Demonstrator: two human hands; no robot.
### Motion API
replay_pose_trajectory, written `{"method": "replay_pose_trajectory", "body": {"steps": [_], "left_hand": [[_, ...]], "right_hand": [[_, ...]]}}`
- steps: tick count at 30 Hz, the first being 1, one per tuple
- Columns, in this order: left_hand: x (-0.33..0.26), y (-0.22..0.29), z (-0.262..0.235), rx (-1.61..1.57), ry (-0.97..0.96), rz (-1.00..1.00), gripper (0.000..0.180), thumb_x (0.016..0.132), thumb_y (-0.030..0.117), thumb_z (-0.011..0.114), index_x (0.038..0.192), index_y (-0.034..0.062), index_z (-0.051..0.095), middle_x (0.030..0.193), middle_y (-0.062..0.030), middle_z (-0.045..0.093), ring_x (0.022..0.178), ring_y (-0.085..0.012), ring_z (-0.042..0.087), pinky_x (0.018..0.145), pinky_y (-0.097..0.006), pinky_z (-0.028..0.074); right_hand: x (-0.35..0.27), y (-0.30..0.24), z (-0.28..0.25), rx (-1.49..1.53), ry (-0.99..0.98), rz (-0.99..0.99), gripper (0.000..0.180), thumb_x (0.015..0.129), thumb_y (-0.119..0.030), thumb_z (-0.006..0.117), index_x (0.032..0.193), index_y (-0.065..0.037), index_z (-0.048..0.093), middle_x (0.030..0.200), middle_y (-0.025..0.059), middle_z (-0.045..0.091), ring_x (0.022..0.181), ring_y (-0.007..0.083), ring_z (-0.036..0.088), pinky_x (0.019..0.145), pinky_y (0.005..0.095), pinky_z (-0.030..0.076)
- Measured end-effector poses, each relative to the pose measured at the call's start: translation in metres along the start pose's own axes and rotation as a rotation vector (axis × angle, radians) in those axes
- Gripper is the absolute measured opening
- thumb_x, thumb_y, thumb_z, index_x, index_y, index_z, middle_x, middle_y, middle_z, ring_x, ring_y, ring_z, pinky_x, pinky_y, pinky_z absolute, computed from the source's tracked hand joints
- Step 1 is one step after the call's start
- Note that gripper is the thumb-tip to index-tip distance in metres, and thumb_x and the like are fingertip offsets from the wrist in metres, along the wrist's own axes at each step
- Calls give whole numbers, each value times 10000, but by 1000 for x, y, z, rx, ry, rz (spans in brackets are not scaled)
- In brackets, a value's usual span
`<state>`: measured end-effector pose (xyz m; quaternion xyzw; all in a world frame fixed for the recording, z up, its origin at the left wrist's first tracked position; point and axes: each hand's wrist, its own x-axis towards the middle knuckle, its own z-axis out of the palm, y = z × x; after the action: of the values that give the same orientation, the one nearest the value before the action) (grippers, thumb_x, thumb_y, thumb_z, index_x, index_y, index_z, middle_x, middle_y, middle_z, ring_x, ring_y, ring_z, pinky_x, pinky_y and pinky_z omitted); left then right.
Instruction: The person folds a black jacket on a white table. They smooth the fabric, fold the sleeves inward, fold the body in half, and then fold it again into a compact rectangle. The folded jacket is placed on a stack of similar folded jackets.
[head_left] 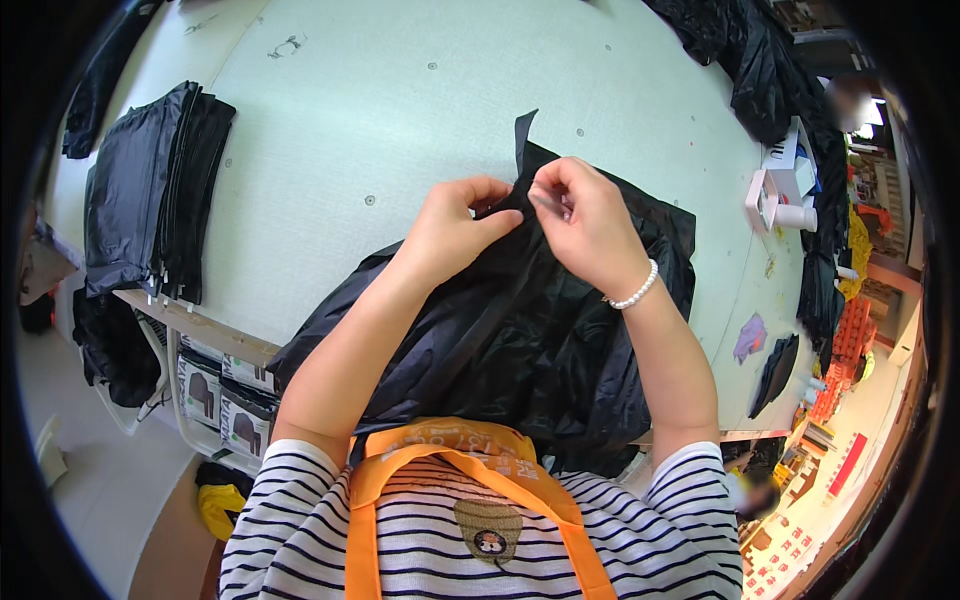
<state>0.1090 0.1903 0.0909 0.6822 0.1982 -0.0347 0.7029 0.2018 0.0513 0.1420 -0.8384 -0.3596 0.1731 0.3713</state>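
A large piece of thin, shiny black fabric (500, 330) is bunched over the table's near edge and reaches back toward me. My left hand (455, 228) is closed, pinching a fold of it between thumb and fingers. Close beside it, my right hand (590, 228) is closed in a pinch at the same edge. A small greyish thing shows between its fingers, too small to name. Beyond both hands, a narrow black strip (525, 130) of the fabric stands up to a pointed end.
On the pale table (330, 130), a stack of folded black fabric pieces (150, 190) lies at left. Toward the right are a pinkish-white device (762, 200), a purple scrap (750, 337) and dark cloth (775, 375). Black fabric (765, 90) heaps along the far right edge. Packages (240, 420) sit below the table.
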Motion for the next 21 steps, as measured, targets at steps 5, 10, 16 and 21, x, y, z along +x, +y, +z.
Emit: {"method": "replay_pose_trajectory", "body": {"steps": [5,10,16,21], "left_hand": [[11,-23,0,50,-66,-29,355,804,164,695,1083,-44,627,958,-125,678,893,-188,613,820,-315,481],[21,-39,-1,19,-86,56,336,811,127,694,1093,-27,595,992,-95,652,954,-161,587,856,-302,459],[19,-28,2,107,-23,69,342,786,79,702,1086,-15,567,964,-97,645,961,-178,602,866,-293,454],[14,-23,7,123,156,94,399,748,35,715,1108,-9,548,890,-115,666,903,-196,638,819,-309,476]], "right_hand": [[6,13,-6,102,-19,199,139,822,-62,690,883,9,587,816,61,596,651,118,528,609,256,448],[2,21,6,44,-76,110,163,788,-101,741,873,6,653,766,34,603,650,104,542,604,244,452],[6,22,21,-139,10,89,185,747,-154,764,781,-23,638,777,65,613,603,194,586,570,302,475],[7,18,31,-290,92,-51,145,751,-133,727,748,-50,608,756,55,579,610,254,597,544,339,474]]}}
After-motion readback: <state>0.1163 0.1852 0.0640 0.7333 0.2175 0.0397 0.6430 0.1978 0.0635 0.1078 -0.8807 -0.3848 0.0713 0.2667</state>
